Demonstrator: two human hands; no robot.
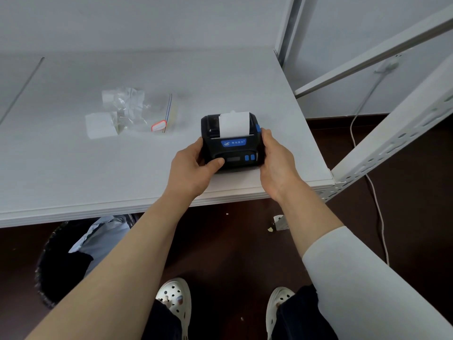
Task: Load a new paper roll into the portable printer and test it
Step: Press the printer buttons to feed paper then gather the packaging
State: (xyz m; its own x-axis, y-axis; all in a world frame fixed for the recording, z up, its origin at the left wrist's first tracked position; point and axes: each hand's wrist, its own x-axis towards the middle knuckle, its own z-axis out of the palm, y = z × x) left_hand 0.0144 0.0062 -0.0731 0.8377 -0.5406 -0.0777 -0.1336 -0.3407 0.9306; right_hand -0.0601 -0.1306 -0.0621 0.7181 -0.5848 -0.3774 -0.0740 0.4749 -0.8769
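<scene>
A small black portable printer (232, 148) with blue buttons and a blue label sits on the white table (98, 173) near its front right corner. A strip of white paper (234, 123) sticks up out of its top slot. My left hand (193, 165) grips the printer's left side, thumb pressed on the front panel. My right hand (275, 158) holds its right side, fingers reaching toward the blue latch. The printer's lid looks closed over the paper.
A clear zip bag (147, 111) with crumpled wrapping and white paper pieces lies left of the printer. A white metal shelf frame (382, 153) stands to the right. A black bin (68, 261) sits under the table. A white cable (377, 209) runs over the dark floor.
</scene>
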